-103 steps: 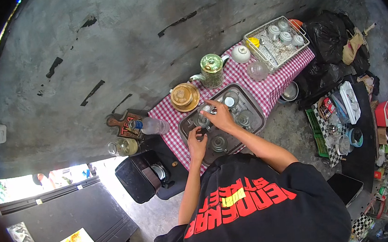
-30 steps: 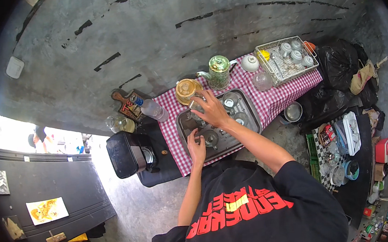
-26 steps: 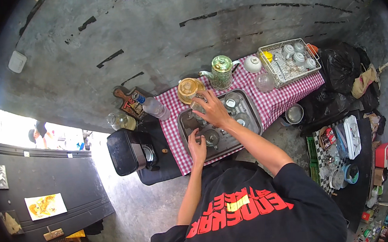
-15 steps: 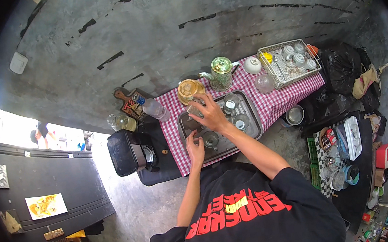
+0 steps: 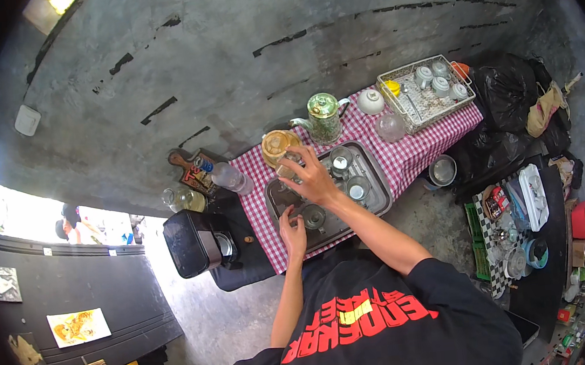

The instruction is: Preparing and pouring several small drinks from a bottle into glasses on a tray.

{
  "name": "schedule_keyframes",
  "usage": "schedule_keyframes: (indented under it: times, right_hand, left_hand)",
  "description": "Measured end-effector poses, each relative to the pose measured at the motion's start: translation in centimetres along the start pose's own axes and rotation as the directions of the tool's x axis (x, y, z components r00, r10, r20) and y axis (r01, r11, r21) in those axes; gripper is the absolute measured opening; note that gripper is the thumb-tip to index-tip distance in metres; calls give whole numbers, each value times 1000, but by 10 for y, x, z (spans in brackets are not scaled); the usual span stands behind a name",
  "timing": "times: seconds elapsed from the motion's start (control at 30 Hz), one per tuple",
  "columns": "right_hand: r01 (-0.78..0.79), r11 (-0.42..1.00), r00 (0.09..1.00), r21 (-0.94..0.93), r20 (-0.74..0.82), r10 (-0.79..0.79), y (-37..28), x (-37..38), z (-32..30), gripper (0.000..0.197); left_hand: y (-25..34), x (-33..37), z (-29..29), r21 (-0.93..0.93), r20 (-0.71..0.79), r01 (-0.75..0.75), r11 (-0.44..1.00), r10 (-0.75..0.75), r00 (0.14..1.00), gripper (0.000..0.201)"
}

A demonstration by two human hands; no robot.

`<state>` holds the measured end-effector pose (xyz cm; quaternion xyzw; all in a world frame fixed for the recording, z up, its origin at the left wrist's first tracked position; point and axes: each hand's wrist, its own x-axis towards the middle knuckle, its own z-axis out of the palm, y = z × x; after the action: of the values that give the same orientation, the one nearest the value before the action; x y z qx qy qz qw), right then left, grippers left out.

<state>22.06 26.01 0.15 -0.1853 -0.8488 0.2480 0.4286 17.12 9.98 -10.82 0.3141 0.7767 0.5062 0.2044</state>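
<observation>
A grey metal tray [image 5: 387,198] lies on a red-and-white checked cloth [image 5: 413,160]. Over the tray's far left part, my right hand [image 5: 315,180] has its fingers closed around a clear glass cup [image 5: 287,168], partly hidden by the fingers. My left hand [image 5: 292,233] is at the tray's near left side, fingers slightly curled and apart, close beside another glass cup [image 5: 313,216]; whether it touches the cup cannot be made out. Two more glass cups [image 5: 340,159] [image 5: 357,189] stand on the tray's right half. Just beyond my right hand is a round tan container [image 5: 277,143].
Behind the tray stands a green patterned teapot [image 5: 325,117]. To its right are a white bowl [image 5: 370,102], a glass bowl [image 5: 391,127] and a wire basket [image 5: 406,87] with several cups. At left are a clear bottle [image 5: 232,179], a glass jug [image 5: 185,200] and a black appliance [image 5: 189,243].
The view has shifted slightly, so the table sits a little differently in the picture. Both hands keep nearly the same places over the tray, with the glass cup still in my right hand.
</observation>
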Motion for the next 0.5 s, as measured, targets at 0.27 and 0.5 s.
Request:
schedule_keyframes:
  times: [0.27, 0.5]
  right_hand:
    - [28, 1000, 997, 14, -73, -27, -6, 0, -9, 44]
    - [-593, 132, 556, 795, 285, 780, 8, -35, -7, 37]
  left_hand:
    - [11, 5, -5, -73, -51, 43, 996, -47, 998, 39]
    - [77, 17, -11, -97, 1, -139, 985, 140, 990, 57]
